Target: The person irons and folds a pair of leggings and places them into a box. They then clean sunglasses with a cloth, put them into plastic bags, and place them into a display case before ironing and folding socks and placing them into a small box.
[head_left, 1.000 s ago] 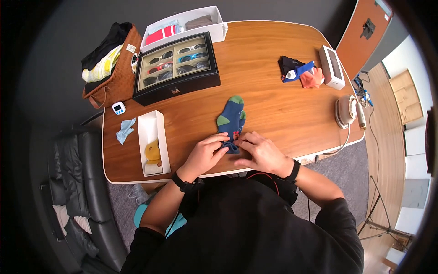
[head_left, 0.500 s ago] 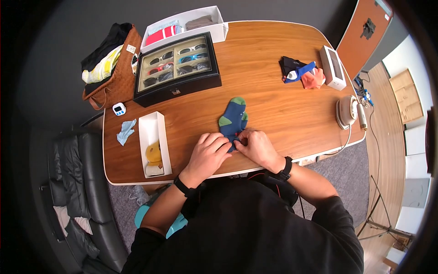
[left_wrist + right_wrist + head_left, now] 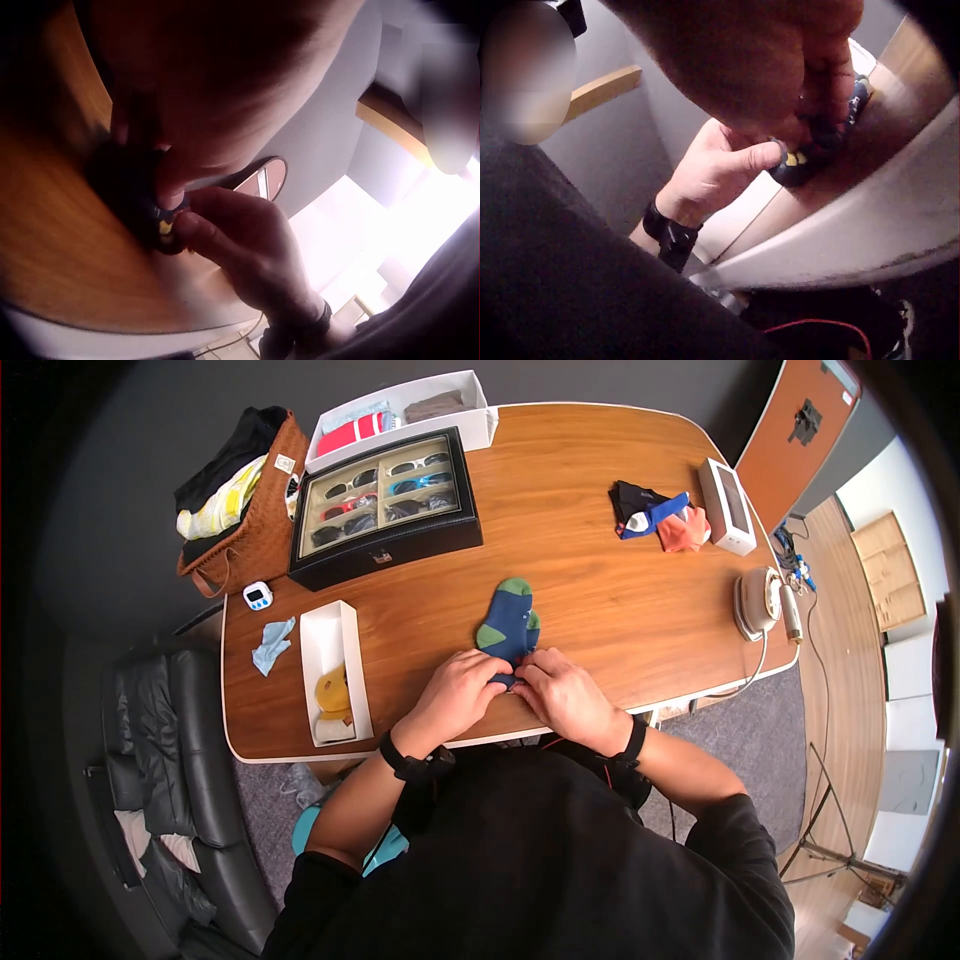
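A pair of dark blue socks (image 3: 513, 622) with green toes and heels lies stacked near the table's front edge, toes pointing away from me. At the cuff end, my left hand (image 3: 457, 688) pinches the fabric between thumb and fingers. From the other side my right hand (image 3: 571, 695) pinches the same cuffs, the two hands' fingertips close together. A folded bit of cuff shows between the thumbs. In the right wrist view a yellow patch shows on the dark cuff (image 3: 791, 172) by the left thumb; the fingers hide much of the rest.
Left of the hands stands a white box (image 3: 312, 650) holding yellow and white items, beside a light blue cloth (image 3: 272, 645). A black sunglasses case (image 3: 400, 555) sits behind. Toward the right are a pile of socks (image 3: 655, 518), a white box (image 3: 727, 508) and a corded appliance (image 3: 758, 605).
Both hands have closed in on the cuffs, which lay spread between them earlier and are now folded and pinched between the thumbs. The rest of the socks has hardly moved.
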`<action>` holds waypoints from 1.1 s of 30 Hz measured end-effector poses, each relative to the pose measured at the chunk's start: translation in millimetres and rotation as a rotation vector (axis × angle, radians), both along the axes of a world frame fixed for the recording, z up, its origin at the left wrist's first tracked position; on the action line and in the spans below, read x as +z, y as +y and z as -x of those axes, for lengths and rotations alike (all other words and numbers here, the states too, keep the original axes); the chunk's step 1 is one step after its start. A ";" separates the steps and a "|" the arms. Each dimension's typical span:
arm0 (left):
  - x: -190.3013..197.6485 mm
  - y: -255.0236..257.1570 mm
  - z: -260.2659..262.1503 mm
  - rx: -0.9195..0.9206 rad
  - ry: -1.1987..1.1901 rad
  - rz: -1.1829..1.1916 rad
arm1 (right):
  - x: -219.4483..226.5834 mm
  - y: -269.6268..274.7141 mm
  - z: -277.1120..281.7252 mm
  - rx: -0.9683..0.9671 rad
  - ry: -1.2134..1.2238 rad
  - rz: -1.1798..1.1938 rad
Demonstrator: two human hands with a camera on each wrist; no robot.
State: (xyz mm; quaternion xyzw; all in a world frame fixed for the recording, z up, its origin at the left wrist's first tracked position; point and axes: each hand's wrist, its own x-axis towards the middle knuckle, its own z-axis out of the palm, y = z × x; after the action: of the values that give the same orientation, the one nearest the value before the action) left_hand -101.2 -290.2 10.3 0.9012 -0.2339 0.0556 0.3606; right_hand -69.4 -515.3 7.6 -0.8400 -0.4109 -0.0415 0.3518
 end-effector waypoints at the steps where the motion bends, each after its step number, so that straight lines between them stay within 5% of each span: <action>1: 3.3 -0.1 -2.7 0.032 0.124 0.088 | 0.3 2.2 -2.6 0.001 -0.003 -0.001; 3: 8.9 -2.8 -2.6 0.062 0.248 0.175 | 0.6 4.7 -9.1 -0.069 0.200 -0.019; 9: 18.2 0.4 -0.3 0.002 -0.291 -0.278 | 1.0 9.8 -36.0 -0.111 0.545 0.111; 12: 12.8 2.8 -4.2 -0.016 -0.219 -0.311 | 1.4 10.1 -43.5 -0.121 0.633 0.114; 16: 7.6 5.7 -12.4 -0.026 -0.029 -0.145 | 13.6 6.5 -24.4 -0.225 0.351 0.011; 18: 5.5 11.5 -18.3 -0.040 0.044 -0.107 | 17.5 1.1 -18.6 -0.004 -0.048 -0.037; 21: 4.2 14.1 -25.2 -0.076 0.153 -0.061 | 6.9 0.5 -14.6 0.047 -0.131 0.099; 24: 3.0 14.5 -25.1 -0.072 0.216 -0.097 | -2.0 6.1 -17.3 0.032 -0.073 0.071; 26: 15.0 7.1 -17.9 0.010 0.005 -0.186 | -2.8 7.2 -22.6 0.008 -0.029 0.048; 33: 10.0 3.1 -15.1 -0.042 -0.125 -0.228 | 14.3 10.9 -44.1 -0.024 0.484 0.250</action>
State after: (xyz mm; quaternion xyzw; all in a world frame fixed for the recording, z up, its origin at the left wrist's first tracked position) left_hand -86.1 -287.1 20.2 0.9261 -0.2794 0.0774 0.2416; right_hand -25.3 -504.4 21.9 -0.8673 -0.3067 0.2073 0.3328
